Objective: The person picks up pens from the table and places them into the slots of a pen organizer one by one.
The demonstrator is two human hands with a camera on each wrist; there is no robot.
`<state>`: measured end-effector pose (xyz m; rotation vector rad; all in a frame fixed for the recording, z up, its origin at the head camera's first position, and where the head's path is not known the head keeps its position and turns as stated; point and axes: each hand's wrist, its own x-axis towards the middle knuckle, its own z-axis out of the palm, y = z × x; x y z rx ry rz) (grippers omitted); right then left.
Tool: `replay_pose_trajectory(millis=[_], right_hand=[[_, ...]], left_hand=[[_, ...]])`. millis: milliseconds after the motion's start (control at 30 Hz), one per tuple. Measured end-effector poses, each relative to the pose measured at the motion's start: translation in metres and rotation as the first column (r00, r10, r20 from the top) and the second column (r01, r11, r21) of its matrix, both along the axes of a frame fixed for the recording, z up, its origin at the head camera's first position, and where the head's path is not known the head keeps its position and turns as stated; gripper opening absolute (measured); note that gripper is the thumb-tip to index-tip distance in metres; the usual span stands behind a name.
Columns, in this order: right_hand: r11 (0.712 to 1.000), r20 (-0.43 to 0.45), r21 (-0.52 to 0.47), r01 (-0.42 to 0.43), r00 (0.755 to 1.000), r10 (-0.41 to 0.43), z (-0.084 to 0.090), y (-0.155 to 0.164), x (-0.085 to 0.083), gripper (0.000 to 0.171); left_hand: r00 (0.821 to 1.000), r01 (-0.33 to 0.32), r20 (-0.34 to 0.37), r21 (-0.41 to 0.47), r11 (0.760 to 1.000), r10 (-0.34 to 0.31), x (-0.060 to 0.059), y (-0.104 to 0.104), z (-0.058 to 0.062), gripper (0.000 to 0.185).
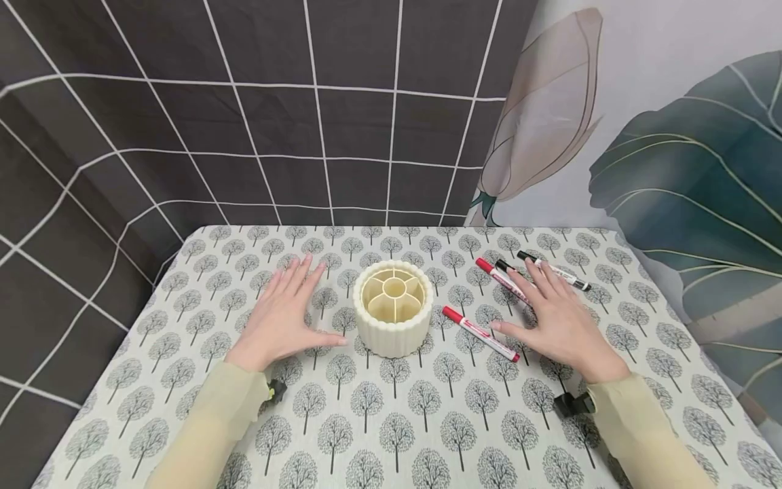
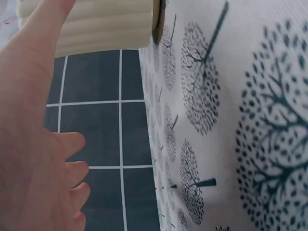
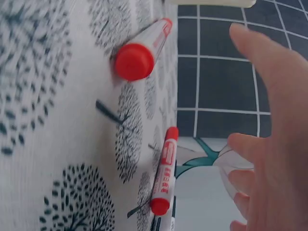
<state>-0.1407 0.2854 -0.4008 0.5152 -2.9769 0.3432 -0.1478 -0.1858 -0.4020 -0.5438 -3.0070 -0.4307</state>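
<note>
A round cream pen holder (image 1: 392, 341) with fluted sides and several inner compartments stands upright mid-table. My left hand (image 1: 280, 314) is spread to its left, thumb pointing at its side; in the left wrist view the thumb overlaps the holder (image 2: 103, 29). On the other side, my right hand (image 1: 559, 319) is spread with nothing in its grasp, over and beside the markers. Nearest its thumb lies a red-capped marker (image 1: 480, 333). Another red marker (image 1: 497, 277) and a black-capped marker (image 1: 504, 265) lie partly hidden behind its fingers. Beyond the fingertips is a second black marker (image 1: 565, 274).
A white cloth with a tree print (image 1: 366, 435) covers the table. Behind it hangs a dark curtain with a white grid (image 1: 354, 122). A floral curtain (image 1: 672, 183) hangs along the right side.
</note>
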Motion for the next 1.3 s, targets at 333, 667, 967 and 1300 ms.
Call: replay_pose_trajectory(millis=[333,667,967,1300], right_hand=[[0.991,-0.077,-0.115,-0.073,0.995,0.065,0.007,-0.009,0.004,0.085],[0.973,0.031,-0.209,-0.096,0.994,0.105,0.013,-0.019,0.015,0.060],[0.974,0.119,-0.207,-0.092,0.986,0.118,0.005,-0.024,0.019,0.045],[0.965,0.200,-0.254,-0.071,0.972,0.125,-0.004,-0.024,0.021,0.027]], left_hand=[[0.999,0.038,-0.016,0.132,0.991,-0.036,0.006,0.014,0.010,0.137],[0.994,0.084,0.031,0.347,0.934,-0.101,0.016,0.046,0.021,0.136],[0.988,0.009,0.127,0.528,0.849,-0.089,0.013,0.069,0.022,0.131],[0.992,-0.008,0.105,0.564,0.826,-0.062,0.008,0.075,0.018,0.133]])
